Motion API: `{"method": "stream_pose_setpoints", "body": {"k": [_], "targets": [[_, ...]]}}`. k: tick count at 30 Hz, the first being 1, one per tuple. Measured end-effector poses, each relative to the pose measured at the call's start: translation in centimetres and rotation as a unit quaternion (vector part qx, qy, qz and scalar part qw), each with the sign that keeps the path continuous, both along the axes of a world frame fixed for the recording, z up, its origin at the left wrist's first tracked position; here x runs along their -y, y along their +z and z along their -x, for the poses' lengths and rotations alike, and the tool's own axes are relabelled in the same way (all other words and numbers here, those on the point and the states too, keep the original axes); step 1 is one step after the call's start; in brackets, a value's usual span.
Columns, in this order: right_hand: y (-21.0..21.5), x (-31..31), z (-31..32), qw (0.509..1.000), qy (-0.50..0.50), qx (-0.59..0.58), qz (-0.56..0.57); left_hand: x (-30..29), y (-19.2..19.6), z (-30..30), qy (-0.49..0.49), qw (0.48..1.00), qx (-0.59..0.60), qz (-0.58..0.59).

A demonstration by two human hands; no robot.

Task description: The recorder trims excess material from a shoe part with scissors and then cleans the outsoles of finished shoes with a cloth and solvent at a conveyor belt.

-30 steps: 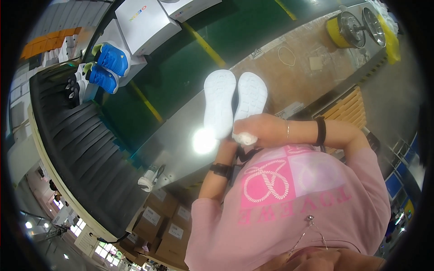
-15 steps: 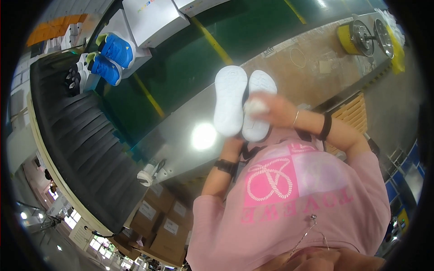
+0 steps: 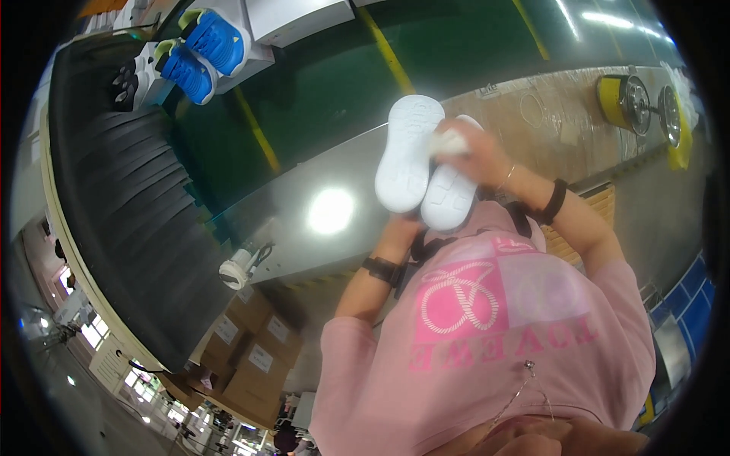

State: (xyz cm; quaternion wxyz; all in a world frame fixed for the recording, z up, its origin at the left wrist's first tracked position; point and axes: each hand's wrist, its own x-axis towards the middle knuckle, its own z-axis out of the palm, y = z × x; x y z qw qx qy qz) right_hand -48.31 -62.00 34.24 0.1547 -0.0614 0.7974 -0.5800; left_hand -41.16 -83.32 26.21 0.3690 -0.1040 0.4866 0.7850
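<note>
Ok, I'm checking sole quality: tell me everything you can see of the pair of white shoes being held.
The pair of white shoes is held side by side, soles facing the camera. The soles look like smooth white rubber or foam with faint moulded tread. The right hand presses a small white cloth on one sole; the left hand is hidden behind them.

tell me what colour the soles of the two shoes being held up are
White, both soles, seen in the head view; the right hand presses a pale cloth on one.

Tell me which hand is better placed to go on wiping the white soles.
Probably the right hand: it lies on the upturned white shoe soles, pressing a small white cloth against them. The left hand is hidden under the shoes, apparently holding them up, so it looks occupied.
</note>
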Motion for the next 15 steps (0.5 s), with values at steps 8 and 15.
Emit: {"method": "stream_pose_setpoints", "body": {"k": [8, 15], "targets": [[6.2, 1.0, 2.0, 0.988, 0.000, -0.152, -0.003, -0.6, 4.9, 5.0, 0.205, 0.854, 0.375, -0.297], [7.5, 0.6, 2.7, 0.940, 0.170, -0.283, -0.085, -0.7, 5.6, 6.2, 0.209, 0.847, 0.413, -0.260]]}}
